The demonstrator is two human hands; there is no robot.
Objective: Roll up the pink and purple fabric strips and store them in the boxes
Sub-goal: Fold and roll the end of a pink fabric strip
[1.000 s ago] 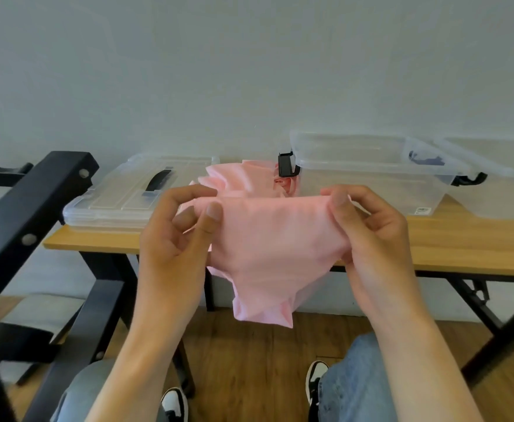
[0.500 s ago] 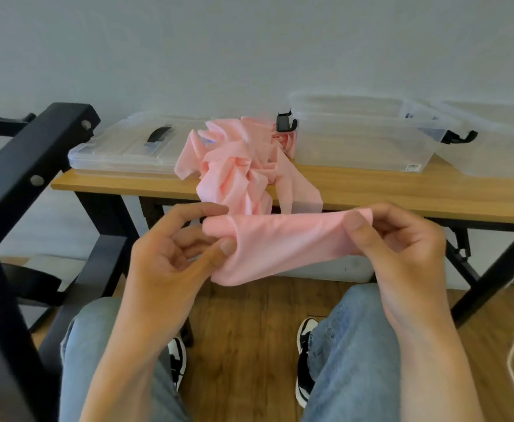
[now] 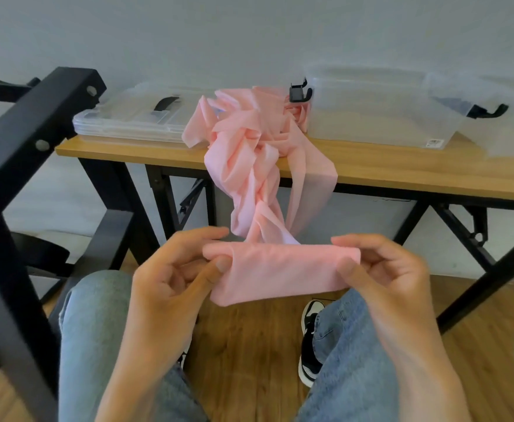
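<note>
Knees in blue jeans point(image 3: 97, 345) nearest, wood floor between. Above lap, left hand point(image 3: 170, 278) and right hand point(image 3: 386, 275) apart, each pinching one end of the pink fabric strip point(image 3: 280, 269), thumb and fingers curled round its folded top edge. Strip runs up from hands to a bunched pile hanging over the front edge of the wooden table point(image 3: 401, 175). Behind pile: flat clear lid point(image 3: 127, 123) left, clear box point(image 3: 371, 114) right, second clear box point(image 3: 508, 117) beside it.
</note>
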